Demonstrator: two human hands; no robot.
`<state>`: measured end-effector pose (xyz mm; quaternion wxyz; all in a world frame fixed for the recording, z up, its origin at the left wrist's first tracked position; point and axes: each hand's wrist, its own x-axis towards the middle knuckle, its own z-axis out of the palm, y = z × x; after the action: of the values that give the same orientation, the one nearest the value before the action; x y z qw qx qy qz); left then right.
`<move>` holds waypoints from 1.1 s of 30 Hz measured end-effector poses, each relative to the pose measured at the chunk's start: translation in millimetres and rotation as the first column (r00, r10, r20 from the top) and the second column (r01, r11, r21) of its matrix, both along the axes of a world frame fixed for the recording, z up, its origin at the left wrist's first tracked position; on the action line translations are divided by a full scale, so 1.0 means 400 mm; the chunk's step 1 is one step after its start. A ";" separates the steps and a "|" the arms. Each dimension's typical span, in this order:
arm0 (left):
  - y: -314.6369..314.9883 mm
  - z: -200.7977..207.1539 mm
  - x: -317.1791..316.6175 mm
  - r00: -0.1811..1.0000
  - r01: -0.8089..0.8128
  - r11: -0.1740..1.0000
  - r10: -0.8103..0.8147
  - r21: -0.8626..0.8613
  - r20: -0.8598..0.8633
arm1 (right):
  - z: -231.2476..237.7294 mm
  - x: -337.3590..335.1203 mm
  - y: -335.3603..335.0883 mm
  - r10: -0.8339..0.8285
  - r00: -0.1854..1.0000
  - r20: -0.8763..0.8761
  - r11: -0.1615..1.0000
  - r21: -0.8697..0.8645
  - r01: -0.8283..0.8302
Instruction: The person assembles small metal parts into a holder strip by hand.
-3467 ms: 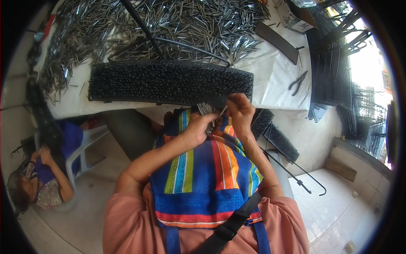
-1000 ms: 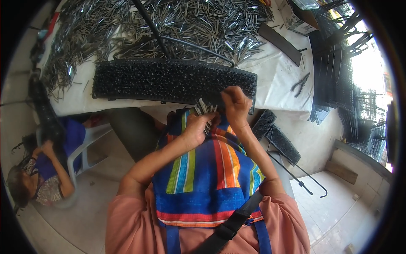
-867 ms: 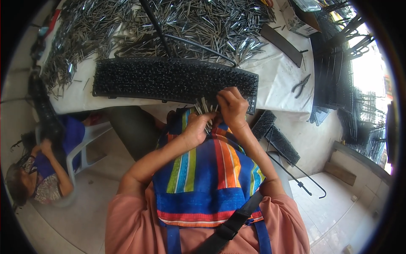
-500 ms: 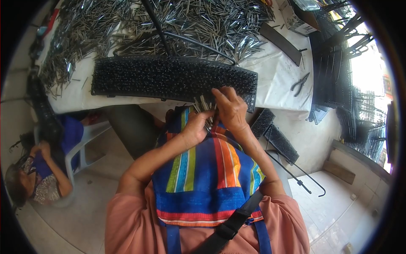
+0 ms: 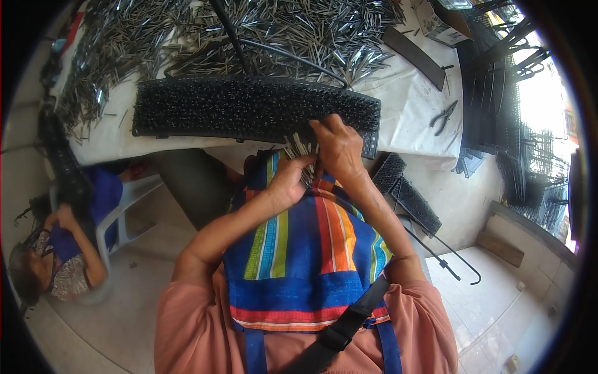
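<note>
Pins [image 5: 298, 147], thin metal, bunched in left hand [image 5: 288, 182]; right hand [image 5: 336, 144] pinching one at bristly black mat [image 5: 249, 115].

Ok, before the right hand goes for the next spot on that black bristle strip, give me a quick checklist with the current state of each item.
1. Left hand has metal pins in stock: ok, a small bundle fans out of it.
2. Right hand at the black bristle strip: ok, fingers rest on its near edge.
3. A pin between the right fingertips: cannot tell, they hide it.
4. Strip flat on the white-covered table: ok.
5. Spare pins within reach: ok, the loose pile lies behind the strip.
6. Pliers out of the way: ok, off to the right.
</note>
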<state>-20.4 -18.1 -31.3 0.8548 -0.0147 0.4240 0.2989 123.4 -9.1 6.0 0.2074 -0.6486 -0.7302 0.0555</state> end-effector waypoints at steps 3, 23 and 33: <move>0.000 -0.005 -0.003 1.000 -0.001 1.000 0.001 -0.004 0.025 | -0.001 -0.004 0.002 -0.052 0.999 -0.003 0.999 0.000 0.052; 0.000 0.030 0.013 1.000 -0.019 0.998 0.020 0.065 -0.016 | 0.004 0.020 -0.052 -0.470 0.508 -0.721 0.846 -0.533 0.026; 0.004 0.031 0.000 0.983 0.100 0.991 -0.084 0.094 -0.161 | -0.047 0.015 -0.038 -0.356 0.568 -0.742 0.913 -0.148 0.379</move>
<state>-20.4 -16.5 -18.8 0.8315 0.0719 0.4741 0.2806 129.2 -24.4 -12.8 0.5078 -0.6998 -0.4264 0.2656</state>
